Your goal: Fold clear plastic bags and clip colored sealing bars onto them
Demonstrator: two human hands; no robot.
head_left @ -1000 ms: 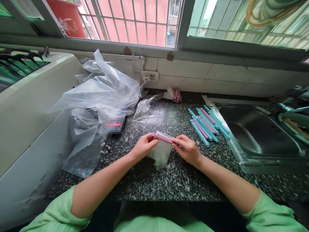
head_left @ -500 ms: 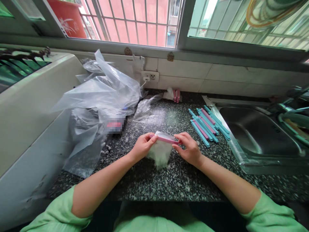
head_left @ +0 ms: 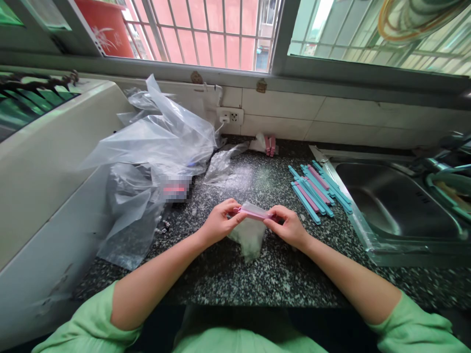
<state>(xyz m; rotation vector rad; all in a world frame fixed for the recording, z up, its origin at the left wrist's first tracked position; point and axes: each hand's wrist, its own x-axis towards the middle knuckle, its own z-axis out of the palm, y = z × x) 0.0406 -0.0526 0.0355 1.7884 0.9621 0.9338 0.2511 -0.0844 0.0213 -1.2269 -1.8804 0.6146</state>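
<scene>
A pink bag sealing clip (head_left: 255, 213) lies across the neck of a small clear plastic bag (head_left: 252, 240), which hangs below it with whitish contents. My left hand (head_left: 223, 219) pinches the clip's left end between thumb and fingers. At the other end, my right hand (head_left: 288, 224) grips the clip with thumb below and fingers above. The bag's top edge sticks up behind the clip. To the right lies a pile of blue and pink sealing clips (head_left: 317, 189), apart from my hands.
Large crumpled plastic bags (head_left: 162, 137) cover the left of the speckled counter (head_left: 221, 279). A smaller plastic bag (head_left: 224, 164) and a bag with pink clips (head_left: 270, 145) lie near the wall. A steel sink (head_left: 386, 201) is at the right, a plugged-in charger (head_left: 224, 116) behind.
Both hands have closed further over the pink clip, the left thumb now lying along it and the right hand shifted slightly inward. The clip and bag stay between them.
</scene>
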